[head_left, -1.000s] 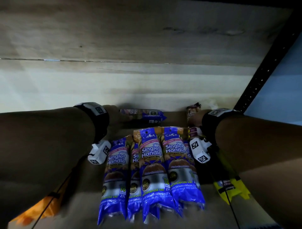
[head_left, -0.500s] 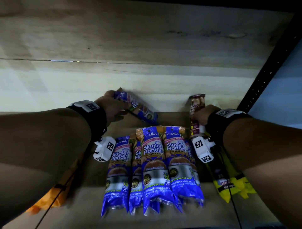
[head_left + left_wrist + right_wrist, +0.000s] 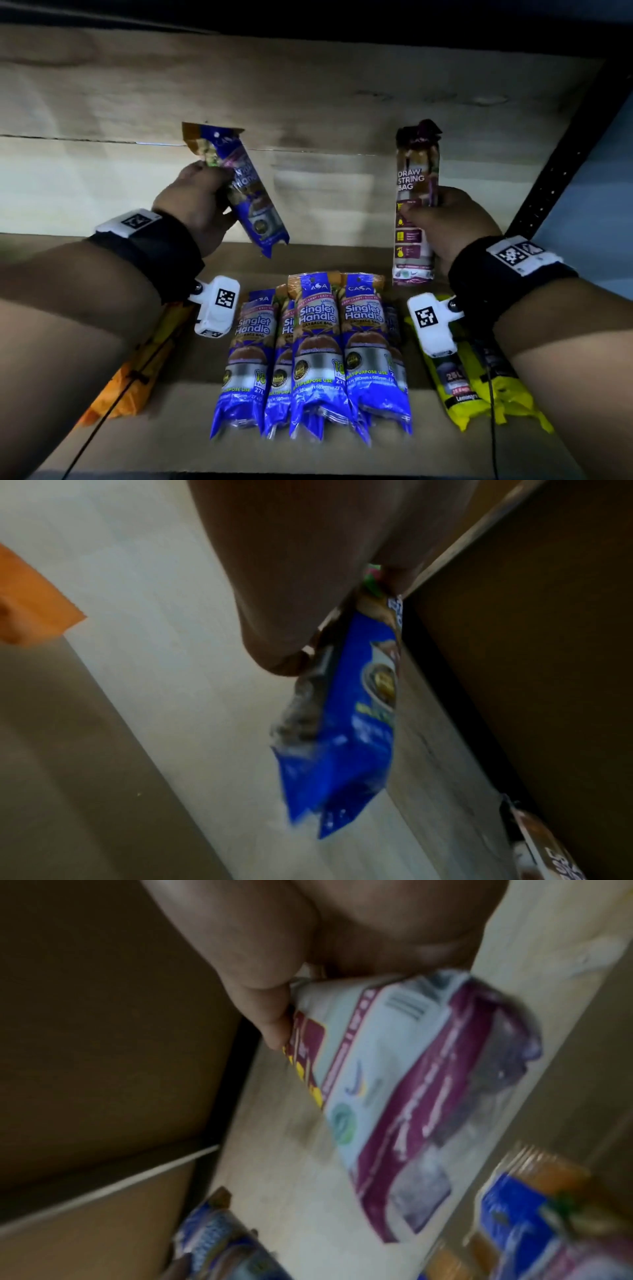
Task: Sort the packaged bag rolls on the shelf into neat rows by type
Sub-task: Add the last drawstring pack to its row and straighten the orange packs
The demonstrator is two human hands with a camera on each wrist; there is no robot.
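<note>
Pale wood-grain board forms the shelf, back wall and underside of the tier above.

Largest item: the blue row of singlet-handle bag rolls, lying flat at centre. Long axes run 12 to 6 o'clock, header ends at 12, side by side and partly overlapping. It looks roughly sorted but not square.

Yellow packs lie at 4 o'clock, partly under the right forearm, axes tilted slightly. Orange packs lie at 8 o'clock under the left forearm, mostly hidden.

Purple drawstring pack: raised clear of the shelf at 1 o'clock, near upright, header end at 12. The right hand is clenched around its middle, thumb across the face, as the right wrist view confirms.

Blue pack: raised at 11 o'clock, tilted, header toward 11, tail toward 5. The left hand grasps its upper half. In the left wrist view the lower end hangs free below the hand.

Handling, as a judgement: each pack appears light, a firm roll inside glossy, loose film. The film looks slippery and the crimped ends floppy, so the sound grip is around the roll body at mid-length, not the header. Nothing appears fragile.

The blue pack belongs with the centre row and would need turning to the 12-to-6 line. The purple pack has no matching row in view. Its destination cannot be determined.
</note>
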